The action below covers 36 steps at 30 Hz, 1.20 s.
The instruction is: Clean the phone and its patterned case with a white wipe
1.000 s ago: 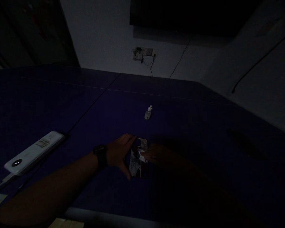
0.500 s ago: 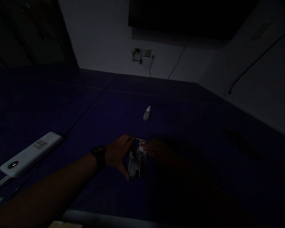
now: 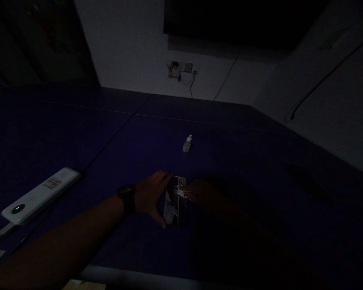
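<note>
A phone-like flat rectangle [image 3: 172,211] with a picture on its face lies on the dark blue tabletop. My left hand [image 3: 148,195], with a dark watch on the wrist, braces its left side, fingers at the top corner and thumb near the bottom corner. Pinched in my right hand [image 3: 201,194] is a small white cloth or tissue [image 3: 180,192], pressed on the upper part of that face. Dim light hides most of the right fingers. Beyond both hands stands a small dropper bottle [image 3: 186,146] with a white cap.
A white power strip-like box [image 3: 42,195] with a lit round button lies at the left, a cable [image 3: 1,233] at its near end. Sockets [image 3: 181,68] and a dark screen [image 3: 230,24] are on the back wall. A dark object [image 3: 308,183] lies at the right.
My right hand and the white cloth have shifted slightly down the phone's face. My left hand has hardly moved, and the bottle stays in place.
</note>
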Available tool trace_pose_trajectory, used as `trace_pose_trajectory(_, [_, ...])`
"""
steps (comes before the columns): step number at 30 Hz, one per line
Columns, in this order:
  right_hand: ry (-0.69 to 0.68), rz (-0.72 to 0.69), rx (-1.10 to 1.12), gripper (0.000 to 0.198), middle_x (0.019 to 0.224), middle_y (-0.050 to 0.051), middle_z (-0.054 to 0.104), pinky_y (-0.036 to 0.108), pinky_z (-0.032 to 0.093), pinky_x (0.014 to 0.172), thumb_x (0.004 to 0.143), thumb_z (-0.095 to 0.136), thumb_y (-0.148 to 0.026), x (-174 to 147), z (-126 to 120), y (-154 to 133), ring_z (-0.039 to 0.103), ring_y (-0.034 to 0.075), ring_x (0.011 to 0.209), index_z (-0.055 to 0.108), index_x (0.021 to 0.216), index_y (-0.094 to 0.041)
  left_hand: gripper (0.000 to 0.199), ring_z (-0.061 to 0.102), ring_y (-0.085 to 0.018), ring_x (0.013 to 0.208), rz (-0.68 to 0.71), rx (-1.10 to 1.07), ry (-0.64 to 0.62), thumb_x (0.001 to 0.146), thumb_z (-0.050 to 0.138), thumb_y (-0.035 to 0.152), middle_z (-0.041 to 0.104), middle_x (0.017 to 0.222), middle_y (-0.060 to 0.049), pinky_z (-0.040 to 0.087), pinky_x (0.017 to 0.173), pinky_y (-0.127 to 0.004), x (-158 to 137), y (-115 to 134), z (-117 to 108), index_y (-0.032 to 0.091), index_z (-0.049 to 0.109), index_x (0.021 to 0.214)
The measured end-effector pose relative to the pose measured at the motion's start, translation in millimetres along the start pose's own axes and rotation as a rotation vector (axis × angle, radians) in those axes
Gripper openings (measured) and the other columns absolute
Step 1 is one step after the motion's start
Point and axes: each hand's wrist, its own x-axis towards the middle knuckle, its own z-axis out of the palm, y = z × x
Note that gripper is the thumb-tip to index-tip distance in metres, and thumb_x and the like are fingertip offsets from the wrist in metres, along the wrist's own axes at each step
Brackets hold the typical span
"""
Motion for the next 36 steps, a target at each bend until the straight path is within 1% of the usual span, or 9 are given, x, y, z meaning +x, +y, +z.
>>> trace_pose_trajectory(2, [-0.085,-0.090,-0.008,0.030,0.104,0.010,0.076,0.034,0.049,0.081,0.101,0.049,-0.026,-0.4,-4.9,-3.6,0.066,0.022,0.091,0.072,0.119,-0.021,0.146,0.043,-0.048,0.131,-0.013,0.012,0.005,0.045,0.068,0.094,0.042,0.146,-0.028,0.038,0.108,-0.062,0.1,0.2,0.2,0.010,0.022,0.155])
trace_pose_trajectory(5, [-0.302,-0.315,0.063,0.027,0.099,0.007,0.077,0.031,0.048,0.077,0.100,0.052,-0.028,-7.2,-12.5,-14.1,0.066,0.020,0.088,0.072,0.117,-0.021,0.147,0.044,-0.049,0.130,-0.020,0.018,0.007,0.044,0.069,0.094,0.043,0.145,-0.028,0.039,0.107,-0.062,0.5,0.9,0.3,0.010,0.023,0.155])
trace_pose_trajectory(7, [-0.352,-0.379,0.143,0.026,0.102,0.006,0.077,0.030,0.048,0.082,0.099,0.055,-0.028,-13.1,-14.4,-20.1,0.067,0.019,0.091,0.072,0.117,-0.021,0.148,0.045,-0.048,0.129,-0.019,0.020,0.012,0.044,0.071,0.093,0.043,0.144,-0.027,0.040,0.107,-0.062,0.8,1.6,0.1,0.011,0.021,0.156])
trace_pose_trajectory(12, [-0.229,-0.286,0.295,0.026,0.115,0.006,0.076,0.036,0.043,0.104,0.096,0.063,-0.026,-24.7,-10.3,-23.2,0.066,0.020,0.111,0.073,0.120,-0.023,0.160,0.039,-0.052,0.133,-0.018,-0.011,0.050,0.043,0.076,0.088,0.033,0.152,-0.029,0.037,0.108,-0.067,1.2,5.0,-1.8,0.014,-0.005,0.160])
trace_pose_trajectory(17, [-0.179,-0.137,0.439,0.026,0.117,0.006,0.074,0.035,0.049,0.098,0.095,0.064,-0.034,-28.4,-14.0,-23.0,0.066,0.021,0.111,0.073,0.118,-0.026,0.165,0.035,-0.050,0.137,0.058,-0.173,0.084,0.045,0.082,0.081,0.022,0.155,-0.029,0.041,0.106,-0.065,2.7,8.0,-4.1,0.017,-0.023,0.156])
trace_pose_trajectory(24, [-0.123,-0.010,0.676,0.022,0.102,0.005,0.072,0.030,0.051,0.079,0.088,0.067,-0.028,-24.2,-16.7,-29.4,0.067,0.018,0.091,0.071,0.108,-0.021,0.162,0.026,-0.050,0.143,0.057,-0.321,0.174,0.047,0.085,0.077,0.013,0.160,-0.024,0.038,0.111,-0.066,4.6,16.4,2.4,0.024,-0.022,0.157])
trace_pose_trajectory(28, [-0.172,0.060,0.750,0.018,0.096,0.003,0.072,0.028,0.050,0.072,0.085,0.067,-0.025,-23.3,-17.4,-31.4,0.067,0.017,0.083,0.069,0.102,-0.021,0.159,0.022,-0.049,0.146,0.023,-0.349,0.232,0.049,0.083,0.080,0.011,0.162,-0.022,0.031,0.115,-0.067,4.0,26.0,6.8,0.026,-0.018,0.158])
trace_pose_trajectory(31, [-0.165,0.067,0.736,0.018,0.096,0.003,0.072,0.028,0.050,0.073,0.083,0.067,-0.025,-23.9,-19.7,-30.0,0.067,0.018,0.085,0.069,0.101,-0.021,0.161,0.019,-0.049,0.147,0.000,-0.341,0.216,0.045,0.083,0.082,0.011,0.162,-0.023,0.029,0.115,-0.067,4.0,28.9,9.2,0.024,-0.016,0.159])
trace_pose_trajectory(36, [-0.201,0.064,0.711,0.018,0.094,0.003,0.073,0.029,0.050,0.072,0.083,0.066,-0.024,-23.6,-23.0,-27.0,0.068,0.018,0.083,0.068,0.101,-0.020,0.170,0.002,-0.055,0.149,0.010,-0.299,0.141,0.036,0.082,0.084,-0.006,0.165,-0.027,0.020,0.115,-0.073,5.4,21.8,16.0,0.023,-0.018,0.158])
